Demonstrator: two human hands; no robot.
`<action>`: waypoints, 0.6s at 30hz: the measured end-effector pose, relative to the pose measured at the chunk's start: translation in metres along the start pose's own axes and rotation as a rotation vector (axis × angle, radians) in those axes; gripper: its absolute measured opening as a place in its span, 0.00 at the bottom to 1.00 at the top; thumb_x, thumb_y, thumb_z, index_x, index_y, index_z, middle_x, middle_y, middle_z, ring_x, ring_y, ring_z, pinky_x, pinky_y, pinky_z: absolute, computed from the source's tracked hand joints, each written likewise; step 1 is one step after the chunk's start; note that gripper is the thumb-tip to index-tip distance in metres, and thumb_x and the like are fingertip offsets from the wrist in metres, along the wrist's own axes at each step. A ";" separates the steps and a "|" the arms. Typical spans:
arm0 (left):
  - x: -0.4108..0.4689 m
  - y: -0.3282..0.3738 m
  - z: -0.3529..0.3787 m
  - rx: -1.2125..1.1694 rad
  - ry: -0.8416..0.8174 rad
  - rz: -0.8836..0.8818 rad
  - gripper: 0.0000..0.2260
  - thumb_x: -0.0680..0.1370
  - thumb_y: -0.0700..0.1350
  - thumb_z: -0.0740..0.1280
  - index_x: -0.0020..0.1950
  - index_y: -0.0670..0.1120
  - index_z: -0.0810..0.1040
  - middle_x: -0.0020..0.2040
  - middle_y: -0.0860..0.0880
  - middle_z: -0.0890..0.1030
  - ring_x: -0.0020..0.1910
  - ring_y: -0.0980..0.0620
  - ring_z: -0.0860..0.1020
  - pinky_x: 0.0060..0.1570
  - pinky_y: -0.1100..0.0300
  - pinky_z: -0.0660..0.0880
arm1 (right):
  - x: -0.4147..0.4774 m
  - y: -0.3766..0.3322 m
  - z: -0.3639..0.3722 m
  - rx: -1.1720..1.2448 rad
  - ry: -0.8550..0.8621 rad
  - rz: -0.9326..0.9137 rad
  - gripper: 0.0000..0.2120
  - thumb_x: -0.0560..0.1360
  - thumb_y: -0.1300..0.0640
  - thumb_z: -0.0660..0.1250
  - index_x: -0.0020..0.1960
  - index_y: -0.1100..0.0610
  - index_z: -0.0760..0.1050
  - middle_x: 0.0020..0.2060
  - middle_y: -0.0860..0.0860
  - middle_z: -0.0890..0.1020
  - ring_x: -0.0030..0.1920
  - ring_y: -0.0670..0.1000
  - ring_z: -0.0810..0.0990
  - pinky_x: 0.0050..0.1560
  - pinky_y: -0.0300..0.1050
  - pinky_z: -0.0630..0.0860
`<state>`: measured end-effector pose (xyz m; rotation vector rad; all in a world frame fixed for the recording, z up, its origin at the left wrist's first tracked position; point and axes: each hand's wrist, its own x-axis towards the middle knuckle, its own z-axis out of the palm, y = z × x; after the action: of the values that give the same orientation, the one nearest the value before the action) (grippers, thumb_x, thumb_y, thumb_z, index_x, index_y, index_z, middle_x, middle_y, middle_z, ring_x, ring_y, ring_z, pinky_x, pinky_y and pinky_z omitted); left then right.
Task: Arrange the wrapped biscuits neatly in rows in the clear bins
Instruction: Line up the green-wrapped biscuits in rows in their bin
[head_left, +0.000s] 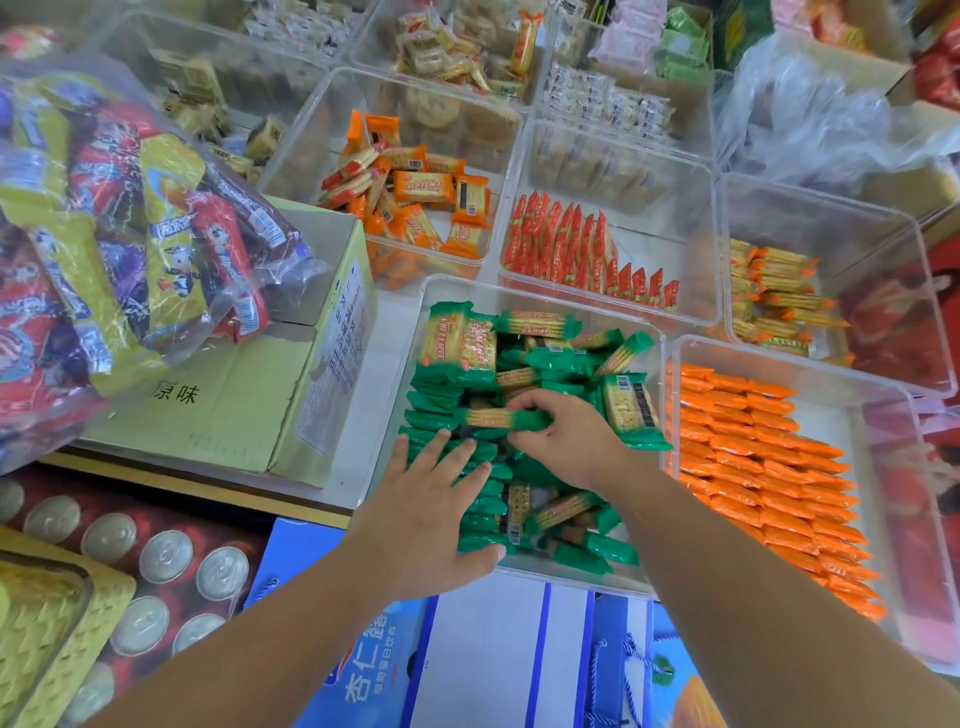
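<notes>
Pressing flat on the green row (434, 402) with left hand (431, 509); pinching one green packet (493, 418) in right hand (566, 441). Risks toppling the row on letting go too early.

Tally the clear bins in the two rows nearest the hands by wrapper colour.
Green-wrapper bin: 1
Orange-wrapper bins, one in neat rows, one jumbled: 2
Red-wrapper bin: 1
Yellow-wrapper bin, packs with orange ends: 1
Total: 5
</notes>
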<state>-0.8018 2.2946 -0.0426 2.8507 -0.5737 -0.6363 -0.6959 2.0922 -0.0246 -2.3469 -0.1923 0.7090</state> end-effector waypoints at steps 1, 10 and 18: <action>0.000 0.000 0.000 -0.004 0.001 0.001 0.43 0.73 0.75 0.46 0.83 0.53 0.51 0.84 0.50 0.47 0.82 0.45 0.41 0.77 0.36 0.39 | 0.000 0.002 0.001 -0.059 0.084 -0.020 0.15 0.77 0.47 0.69 0.62 0.48 0.78 0.49 0.47 0.84 0.42 0.48 0.83 0.47 0.46 0.79; 0.001 0.000 -0.001 0.001 -0.012 0.006 0.44 0.72 0.75 0.44 0.83 0.53 0.51 0.84 0.49 0.47 0.82 0.45 0.41 0.77 0.36 0.41 | 0.014 -0.024 0.019 -0.712 0.189 -0.115 0.16 0.81 0.46 0.63 0.64 0.52 0.77 0.49 0.53 0.82 0.49 0.57 0.81 0.40 0.48 0.75; 0.001 -0.001 0.000 -0.001 0.002 0.013 0.44 0.73 0.75 0.44 0.83 0.52 0.53 0.84 0.48 0.48 0.82 0.44 0.43 0.77 0.36 0.43 | 0.033 -0.020 0.029 -0.444 -0.046 -0.055 0.23 0.78 0.53 0.64 0.72 0.56 0.69 0.63 0.57 0.78 0.61 0.59 0.77 0.58 0.53 0.77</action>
<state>-0.8007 2.2947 -0.0435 2.8439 -0.5911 -0.6318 -0.6829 2.1338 -0.0441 -2.7313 -0.4752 0.7535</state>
